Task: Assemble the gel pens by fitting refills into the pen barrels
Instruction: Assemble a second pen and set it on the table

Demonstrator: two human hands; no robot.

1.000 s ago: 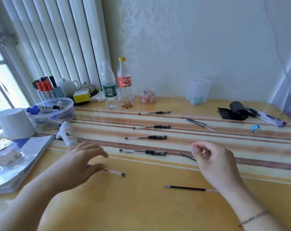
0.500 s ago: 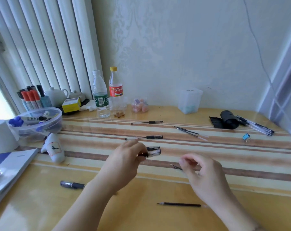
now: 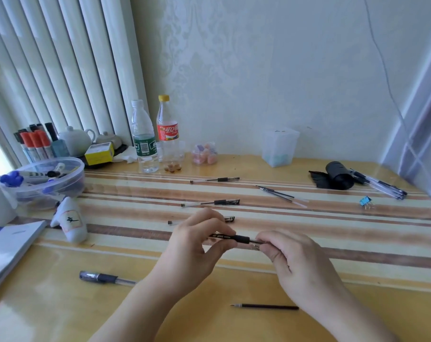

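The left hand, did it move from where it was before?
Yes. The left hand went rightward, away from the white figurine, and now holds the pen together with the right hand.

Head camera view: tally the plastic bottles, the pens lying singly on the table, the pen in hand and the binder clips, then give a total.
Plastic bottles: 2
Single lying pens: 4
Held pen, gripped by left hand and right hand: 1
Blue binder clip: 1
Total: 8
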